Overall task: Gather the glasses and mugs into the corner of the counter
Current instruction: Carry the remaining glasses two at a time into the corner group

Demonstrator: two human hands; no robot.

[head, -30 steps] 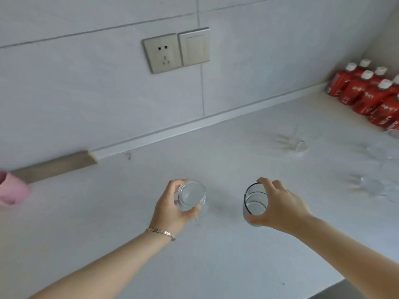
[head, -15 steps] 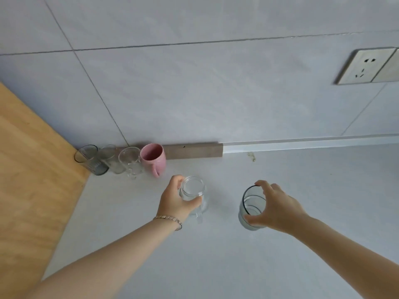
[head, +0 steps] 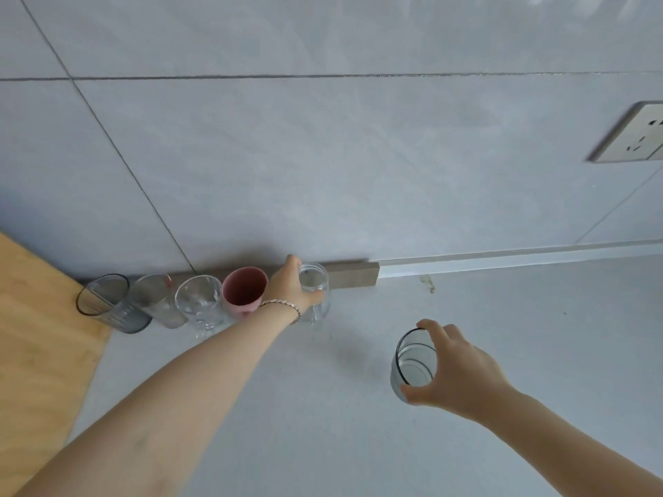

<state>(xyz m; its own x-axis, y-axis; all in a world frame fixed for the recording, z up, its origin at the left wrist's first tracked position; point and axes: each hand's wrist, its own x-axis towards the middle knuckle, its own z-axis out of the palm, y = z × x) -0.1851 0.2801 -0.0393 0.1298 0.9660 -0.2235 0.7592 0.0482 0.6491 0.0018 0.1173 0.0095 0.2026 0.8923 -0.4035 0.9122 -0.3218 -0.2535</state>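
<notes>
My left hand (head: 288,286) grips a clear glass mug (head: 315,292) by its rim, right beside the pink mug (head: 244,288) at the back wall. Left of the pink mug stand a clear glass (head: 199,303), a frosted glass (head: 156,294) and a dark grey glass (head: 104,301), in a row into the corner. My right hand (head: 455,371) holds a grey-tinted glass (head: 412,364) by its rim, over the middle of the counter (head: 358,443). I cannot tell whether either held vessel rests on the counter.
A wooden panel (head: 32,338) bounds the counter on the left. The tiled wall carries a power socket (head: 635,138) at the upper right. A brown skirting strip (head: 355,274) runs behind the mugs.
My left hand has carried the clear glass mug back and left to the wall, next to the pink mug. My right hand with the tinted glass has followed leftwards; the view panned left.
</notes>
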